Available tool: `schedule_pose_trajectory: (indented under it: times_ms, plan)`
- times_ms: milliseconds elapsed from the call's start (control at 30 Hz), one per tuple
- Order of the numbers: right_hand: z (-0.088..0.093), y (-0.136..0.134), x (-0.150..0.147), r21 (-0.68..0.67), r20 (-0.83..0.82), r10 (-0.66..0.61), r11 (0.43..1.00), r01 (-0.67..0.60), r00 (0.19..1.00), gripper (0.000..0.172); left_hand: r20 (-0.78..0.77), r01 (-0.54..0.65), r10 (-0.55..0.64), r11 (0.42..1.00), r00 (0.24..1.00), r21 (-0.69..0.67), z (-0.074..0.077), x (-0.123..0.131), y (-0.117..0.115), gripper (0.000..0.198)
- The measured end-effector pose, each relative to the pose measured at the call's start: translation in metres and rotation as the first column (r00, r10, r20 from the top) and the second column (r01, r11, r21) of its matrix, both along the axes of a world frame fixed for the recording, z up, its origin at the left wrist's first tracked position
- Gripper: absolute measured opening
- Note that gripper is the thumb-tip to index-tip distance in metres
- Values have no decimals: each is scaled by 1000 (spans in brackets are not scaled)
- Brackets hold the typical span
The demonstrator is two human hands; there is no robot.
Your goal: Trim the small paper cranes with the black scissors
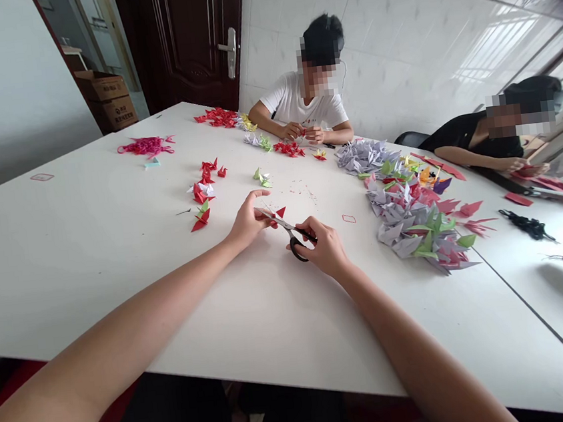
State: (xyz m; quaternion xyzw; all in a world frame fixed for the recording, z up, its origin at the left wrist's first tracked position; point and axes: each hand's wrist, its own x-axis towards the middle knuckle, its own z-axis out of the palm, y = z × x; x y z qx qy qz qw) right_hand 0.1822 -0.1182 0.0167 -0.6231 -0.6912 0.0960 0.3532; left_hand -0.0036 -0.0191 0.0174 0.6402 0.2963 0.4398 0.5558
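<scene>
White table (65, 260): right hand (321, 247) scissors (291, 237), left hand (248, 220) apparently red paper (280, 212).

Place: small paper-craft workroom is showing here | Evidence: long white counter (67, 274) is carrying many folded paper cranes (407, 214) | White wall tiles (395, 44) are covering the room | Dark wooden door (193, 39) and cardboard boxes (107, 105) are standing behind

Black-handled scissors (296, 250), a red paper scrap (280, 212), lilac and green folded cranes (394, 226)
</scene>
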Motion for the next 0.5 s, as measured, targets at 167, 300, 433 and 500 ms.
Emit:
schedule_pose_trajectory:
  times_ms: [167, 300, 433, 500]
  plan:
    - [1, -1, -1, -7, 10, -1, 1000, 1, 1000, 29, 20, 26, -26, 1000, 999, 6, -1, 0, 0, 58]
    - [1, 0, 0, -6, 13, 0, 1000, 0, 1000, 29, 4, 16, -16, 1000, 1000, 7, 0, 0, -1, 59]
    - [1, 0, 1, 2, 25, -3, 1000, 3, 1000, 29, -17, 7, -7, 1000, 1000, 11, 2, 0, -2, 58]
    - [0, 0, 1, 7, 29, -5, 1000, 5, 1000, 29, -20, 1, -1, 1000, 1000, 12, 2, 0, -1, 57]
